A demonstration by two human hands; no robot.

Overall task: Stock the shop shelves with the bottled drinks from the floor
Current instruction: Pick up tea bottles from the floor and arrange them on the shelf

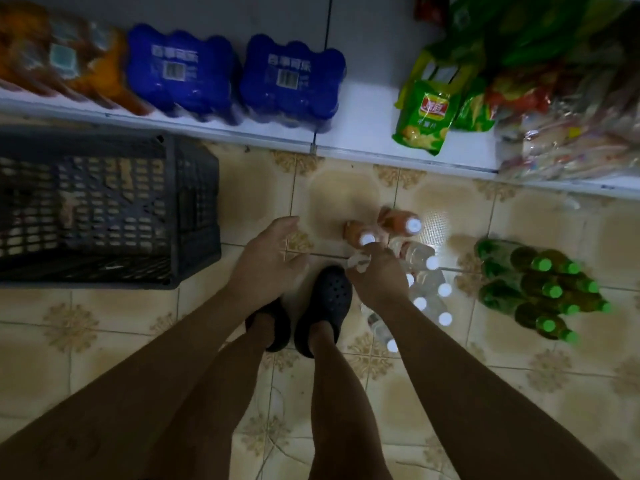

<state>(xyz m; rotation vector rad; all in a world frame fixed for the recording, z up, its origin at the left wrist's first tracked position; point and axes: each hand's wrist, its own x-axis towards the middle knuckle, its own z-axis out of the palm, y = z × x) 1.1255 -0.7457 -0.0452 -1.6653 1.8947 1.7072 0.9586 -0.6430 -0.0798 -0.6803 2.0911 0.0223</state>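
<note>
Pinching crumpled wrap (358,264) with the right hand (379,277), fingers curled, beside the orange bottles (358,232). Hovering left of them with the left hand (266,258), fingers relaxed.

Two orange-brown bottles (394,220) with white caps stand upright and touching on the floor (104,341), a little out from the front edge of the shelf (363,109). Just beside them a group of clear bottles (429,289), also white-capped, stands packed together in a line that runs away from the shelf. Further right, apart from these, green bottles (533,289) with green caps stand in a tight cluster. The shelf is white and low. On its left part lie two blue shrink-wrapped packs (180,71) and, at the far left, an orange-brown pack (69,57).
</note>
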